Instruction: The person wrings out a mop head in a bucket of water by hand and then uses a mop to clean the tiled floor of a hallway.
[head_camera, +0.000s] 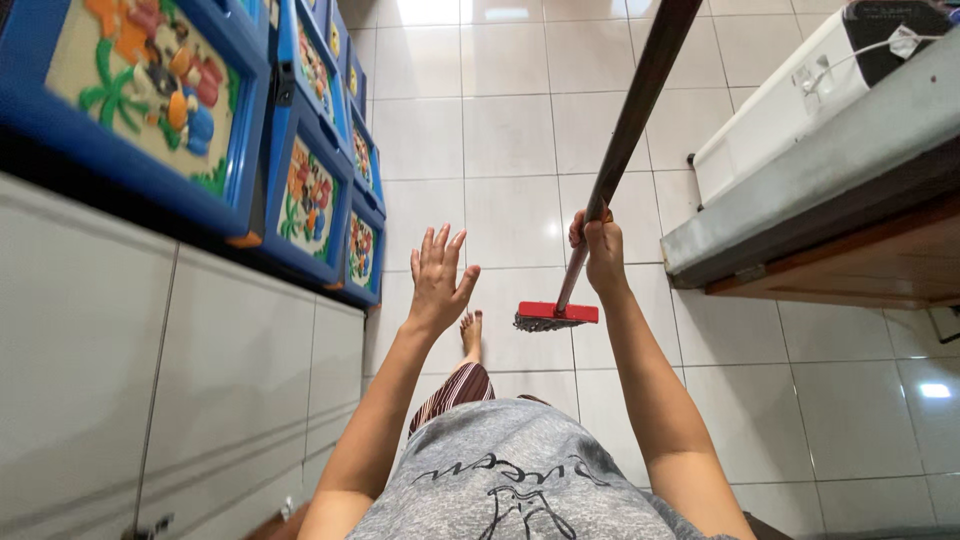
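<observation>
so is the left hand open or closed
Open: the left hand has its fingers spread in the air, holding nothing. The right hand grips the broom handle.

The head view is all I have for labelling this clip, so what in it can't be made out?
- Broom handle: its top is cut off by the upper edge; the right hand covers the part it grips.
- Red broom head: the bristles are too small to judge.
- Left hand: open and empty, seen from the back, palm hidden.
- Foot: only one shows; the grey shirt hides the rest.
- Blue drawers: cut off by the top and left edges.
</observation>
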